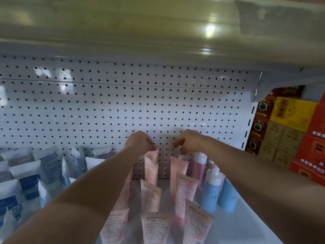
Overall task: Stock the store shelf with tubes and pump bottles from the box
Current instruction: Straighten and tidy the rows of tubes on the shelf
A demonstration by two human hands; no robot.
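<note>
Hands, left (140, 143) and right (187, 142), each pinch a rear pink tube (152, 154) top on the shelf (228, 226).

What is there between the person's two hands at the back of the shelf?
In the head view, only bare white perforated back panel shows between the left hand and right hand; pink tubes stand just below.

Left arm (84, 196): bare to the frame edge, no sleeve showing.
Right arm (246, 166): likewise bare.
Hands, wrists: no rings, watch, gloves.
</note>
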